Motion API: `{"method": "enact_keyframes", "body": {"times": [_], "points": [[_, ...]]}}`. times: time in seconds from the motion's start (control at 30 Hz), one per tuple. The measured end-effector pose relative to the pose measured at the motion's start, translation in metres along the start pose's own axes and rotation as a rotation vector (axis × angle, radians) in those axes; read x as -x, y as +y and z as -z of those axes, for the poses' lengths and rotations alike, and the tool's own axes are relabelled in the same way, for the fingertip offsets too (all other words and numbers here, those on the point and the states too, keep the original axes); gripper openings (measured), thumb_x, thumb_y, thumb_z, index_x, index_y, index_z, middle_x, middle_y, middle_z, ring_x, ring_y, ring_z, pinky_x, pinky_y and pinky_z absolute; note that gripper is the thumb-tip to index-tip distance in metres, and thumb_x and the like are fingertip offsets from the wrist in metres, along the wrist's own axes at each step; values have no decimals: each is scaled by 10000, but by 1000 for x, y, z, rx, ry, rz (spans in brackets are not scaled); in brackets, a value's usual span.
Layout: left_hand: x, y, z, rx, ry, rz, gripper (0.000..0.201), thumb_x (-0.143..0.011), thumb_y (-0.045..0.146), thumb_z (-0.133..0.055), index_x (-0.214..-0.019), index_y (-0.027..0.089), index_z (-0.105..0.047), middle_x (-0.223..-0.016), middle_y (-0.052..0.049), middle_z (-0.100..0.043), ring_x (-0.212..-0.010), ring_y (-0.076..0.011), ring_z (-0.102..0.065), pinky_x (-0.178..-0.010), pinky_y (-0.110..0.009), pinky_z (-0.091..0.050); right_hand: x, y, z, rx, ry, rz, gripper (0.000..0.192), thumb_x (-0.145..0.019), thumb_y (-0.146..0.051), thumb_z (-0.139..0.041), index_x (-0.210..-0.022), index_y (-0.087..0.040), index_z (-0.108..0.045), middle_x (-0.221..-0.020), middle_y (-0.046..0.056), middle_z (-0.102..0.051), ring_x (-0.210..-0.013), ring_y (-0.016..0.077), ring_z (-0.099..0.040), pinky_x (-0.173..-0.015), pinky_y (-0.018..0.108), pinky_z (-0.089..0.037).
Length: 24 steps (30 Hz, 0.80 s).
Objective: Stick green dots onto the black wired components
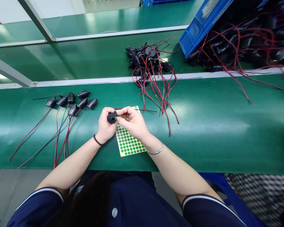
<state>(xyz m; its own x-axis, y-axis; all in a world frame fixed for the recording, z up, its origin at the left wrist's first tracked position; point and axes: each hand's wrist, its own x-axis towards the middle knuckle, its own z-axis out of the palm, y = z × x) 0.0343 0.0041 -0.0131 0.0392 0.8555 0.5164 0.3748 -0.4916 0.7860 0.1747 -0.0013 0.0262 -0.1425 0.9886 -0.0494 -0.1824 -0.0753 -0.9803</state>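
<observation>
Centrally, just below mid-frame, the left hand (105, 124) holds a black socket (112, 118) in a closed grip, its round face toward the right hand (132, 121), whose fingertips pinch a green dot sticker (115, 118) against its right edge, above the sticker sheet (127, 142) on the bench (215, 126).

Both hands (119, 123) together, fingers pinched.

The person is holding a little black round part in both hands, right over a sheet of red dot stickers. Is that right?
Nearly. The dots are green, not red. The head view shows the left hand and right hand holding the little black round part over a sheet of green dot stickers.
</observation>
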Motion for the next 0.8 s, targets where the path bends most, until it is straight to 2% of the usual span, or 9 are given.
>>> {"method": "enact_keyframes", "body": {"times": [0.33,0.63,0.8], "points": [[-1,0,0,-69,-3,-106,241,-761,139,-604,-936,235,-470,-890,3,-566,-813,-160,-566,-745,-307,-460,-1,1,0,28,-3,-5,187,-625,-232,-707,-737,-216,-559,-799,-11,-638,-711,138,-605,-754,335,-531],[-2,2,1,-40,-8,-58,241,-742,142,-602,-923,236,-471,-873,5,-560,-797,-157,-564,-738,-310,-466,-1,-2,1,6,-39,-19,193,-599,-224,-709,-734,-216,-572,-785,-12,-645,-698,137,-605,-742,329,-537],[-2,2,0,-27,1,-102,228,-760,159,-626,-917,234,-479,-872,4,-557,-802,-156,-558,-730,-304,-460,-1,-2,1,-18,-16,-25,173,-624,-250,-714,-708,-211,-568,-772,-6,-650,-697,138,-600,-701,309,-529]]}}
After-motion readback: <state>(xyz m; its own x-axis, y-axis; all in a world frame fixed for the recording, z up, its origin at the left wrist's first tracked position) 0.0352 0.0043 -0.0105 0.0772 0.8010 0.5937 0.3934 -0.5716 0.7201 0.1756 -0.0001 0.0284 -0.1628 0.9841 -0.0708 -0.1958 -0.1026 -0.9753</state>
